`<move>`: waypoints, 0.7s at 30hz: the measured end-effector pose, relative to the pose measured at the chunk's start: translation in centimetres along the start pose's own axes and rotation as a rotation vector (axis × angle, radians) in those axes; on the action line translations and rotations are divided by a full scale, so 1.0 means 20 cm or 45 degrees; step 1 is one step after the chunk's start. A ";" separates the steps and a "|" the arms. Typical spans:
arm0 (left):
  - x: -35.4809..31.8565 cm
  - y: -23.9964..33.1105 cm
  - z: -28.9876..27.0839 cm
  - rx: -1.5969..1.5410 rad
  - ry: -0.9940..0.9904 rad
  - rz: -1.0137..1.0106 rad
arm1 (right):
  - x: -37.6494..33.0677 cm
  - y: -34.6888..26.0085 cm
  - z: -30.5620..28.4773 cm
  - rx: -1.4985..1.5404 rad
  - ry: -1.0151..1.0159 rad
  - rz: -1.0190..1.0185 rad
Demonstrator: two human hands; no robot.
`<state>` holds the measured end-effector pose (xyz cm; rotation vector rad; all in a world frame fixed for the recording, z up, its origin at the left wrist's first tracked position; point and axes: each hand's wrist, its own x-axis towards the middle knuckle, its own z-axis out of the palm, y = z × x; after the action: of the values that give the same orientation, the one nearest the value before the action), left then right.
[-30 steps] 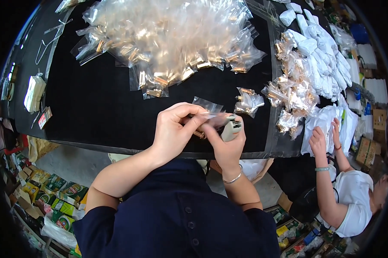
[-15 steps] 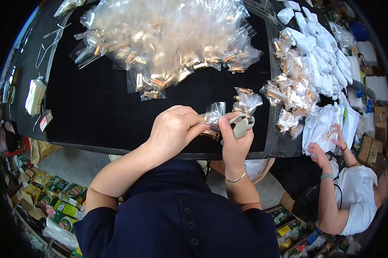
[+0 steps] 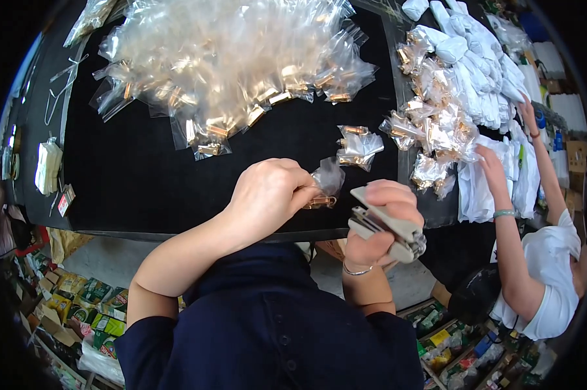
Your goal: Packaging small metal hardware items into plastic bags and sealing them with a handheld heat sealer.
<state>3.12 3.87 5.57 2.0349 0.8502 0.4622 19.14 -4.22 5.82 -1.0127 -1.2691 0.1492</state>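
My left hand [image 3: 267, 195] is closed in a pinch on a small clear plastic bag [image 3: 329, 174] with gold-coloured metal pieces in it. The bag lies low over the black table, near its front edge. Wrapped in my right hand [image 3: 364, 248] is a pale grey hand stapler [image 3: 407, 237]. Its jaws gape toward the bag but stay apart from it. Just beyond the held bag, a few folded bags of gold pieces [image 3: 360, 148] lie together on the black cloth.
A big heap of clear bags with gold pieces [image 3: 235, 58] covers the far table. To the right are more folded bags [image 3: 436, 123] and white wrapped packets [image 3: 479, 75]. A co-worker's hand [image 3: 490, 162] is beside them. White slips [image 3: 48, 168] lie at left.
My right hand has left the bag, moving right and nearer me, and the stapler has turned in its grip. My left hand keeps its pinch. The co-worker's hands have moved farther away, toward the white packets.
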 end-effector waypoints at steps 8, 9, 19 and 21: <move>-0.03 0.01 0.02 0.026 0.120 0.296 | -0.08 0.05 0.07 0.166 -0.077 0.595; -0.04 0.01 0.02 0.027 0.120 0.294 | -0.09 0.05 0.07 0.169 -0.077 0.596; -0.02 0.05 0.08 0.066 0.278 0.451 | -0.02 0.06 0.01 -0.116 -0.177 0.559; 0.01 0.05 0.06 0.030 0.259 0.462 | 0.02 0.06 -0.01 -0.146 -0.157 0.617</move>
<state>4.38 2.95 5.82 2.1977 0.6031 0.8752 20.06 -3.33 5.27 -1.4166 -1.1306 0.5226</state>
